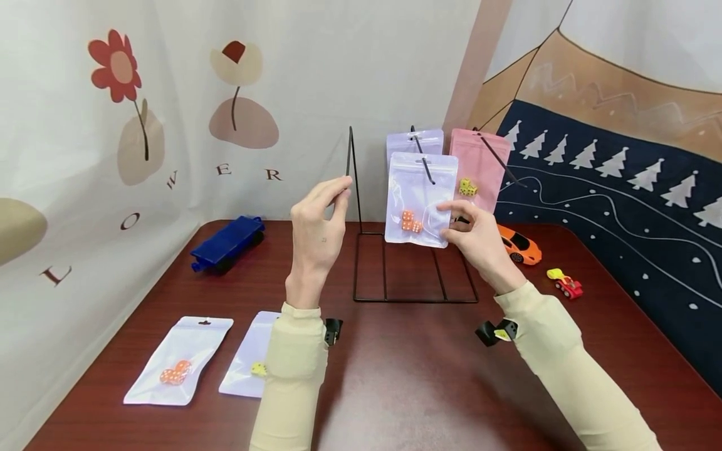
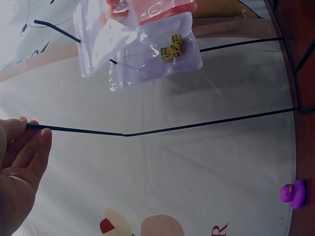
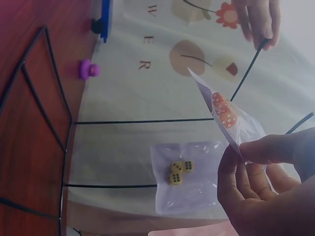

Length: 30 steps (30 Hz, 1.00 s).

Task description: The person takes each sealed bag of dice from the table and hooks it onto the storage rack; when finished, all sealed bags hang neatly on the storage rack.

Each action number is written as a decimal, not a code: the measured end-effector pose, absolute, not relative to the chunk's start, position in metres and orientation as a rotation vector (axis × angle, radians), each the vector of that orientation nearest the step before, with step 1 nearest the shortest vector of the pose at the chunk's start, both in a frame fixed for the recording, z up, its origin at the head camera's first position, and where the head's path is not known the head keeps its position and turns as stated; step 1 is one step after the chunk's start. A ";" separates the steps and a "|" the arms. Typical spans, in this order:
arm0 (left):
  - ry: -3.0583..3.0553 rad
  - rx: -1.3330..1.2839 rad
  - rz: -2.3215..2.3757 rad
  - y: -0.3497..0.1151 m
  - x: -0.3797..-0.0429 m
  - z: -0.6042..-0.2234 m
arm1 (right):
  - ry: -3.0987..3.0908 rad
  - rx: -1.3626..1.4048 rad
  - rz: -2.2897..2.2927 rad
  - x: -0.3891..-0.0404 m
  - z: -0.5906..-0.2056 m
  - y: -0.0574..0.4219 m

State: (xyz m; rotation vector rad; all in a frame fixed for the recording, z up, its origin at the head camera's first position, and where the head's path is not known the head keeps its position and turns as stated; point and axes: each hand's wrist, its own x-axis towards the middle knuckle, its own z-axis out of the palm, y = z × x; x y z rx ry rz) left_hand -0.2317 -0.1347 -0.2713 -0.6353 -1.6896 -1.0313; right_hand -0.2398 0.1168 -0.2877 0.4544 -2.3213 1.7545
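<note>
My left hand [image 1: 319,228] pinches the tip of the leftmost prong of a black wire display rack [image 1: 356,266]; no bag hangs on that prong. With thumb and fingers, my right hand [image 1: 476,241] grips the lower right edge of a clear-fronted lilac zip bag [image 1: 400,188] holding orange dice [image 1: 407,219]. The middle prong runs through that bag's top hole, its tip sticking out in front. Behind it on the same prong hangs another lilac bag [image 3: 197,196] with yellow dice [image 3: 176,178]. A pink bag [image 1: 491,163] with yellow dice [image 1: 467,186] hangs from the right prong.
On the table's left lie a bag of orange dice [image 1: 194,338] and a bag with yellow dice [image 1: 245,354], partly behind my left sleeve. A blue toy trailer [image 1: 228,243] stands farther back. Right of the rack are an orange toy car [image 1: 521,247], a small red-yellow toy [image 1: 566,285]. A purple duck [image 2: 294,194] sits behind.
</note>
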 end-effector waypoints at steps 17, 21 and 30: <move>-1.675 -0.668 -1.025 -0.132 -0.233 -0.269 | -2.390 0.349 1.651 -0.275 -0.275 0.114; -1.674 -0.660 -1.030 -0.132 -0.232 -0.269 | -2.394 0.327 1.644 -0.283 -0.273 0.111; -1.683 -0.646 -1.029 -0.134 -0.230 -0.271 | -2.407 0.303 1.662 -0.293 -0.272 0.105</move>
